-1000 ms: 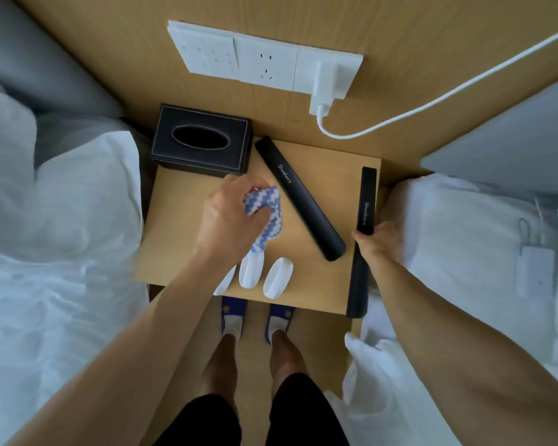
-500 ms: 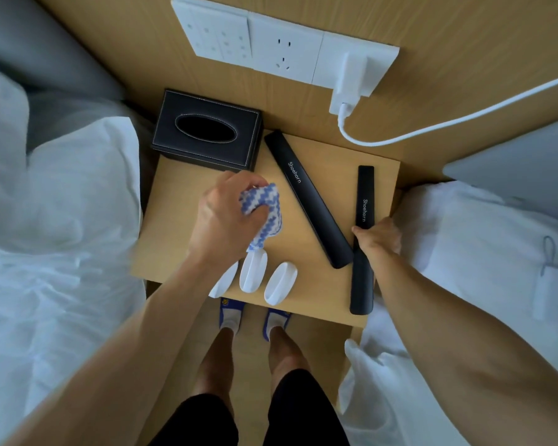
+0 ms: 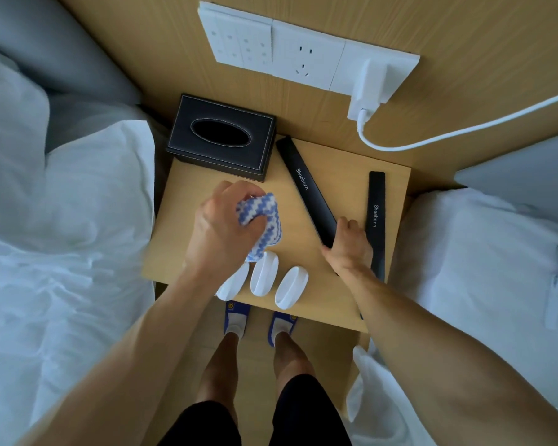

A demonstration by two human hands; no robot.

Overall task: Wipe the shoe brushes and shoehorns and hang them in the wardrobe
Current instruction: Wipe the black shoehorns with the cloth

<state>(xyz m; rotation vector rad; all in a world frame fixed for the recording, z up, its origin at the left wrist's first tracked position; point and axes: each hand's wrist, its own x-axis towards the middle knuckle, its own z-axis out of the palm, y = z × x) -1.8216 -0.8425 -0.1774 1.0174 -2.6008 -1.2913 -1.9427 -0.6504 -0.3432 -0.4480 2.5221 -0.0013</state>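
Head view: my right hand has moved from the right shoehorn to the left shoehorn.
Its fingers now curl around this one; left hand pinches the cloth, so wiping starts soon.

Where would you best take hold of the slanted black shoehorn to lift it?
Probably at the near end of the slanted shoehorn, from the front, where the right hand already touches it. It lies flat, long and thin, so pinch its two long edges; its far end sits beside the tissue box.
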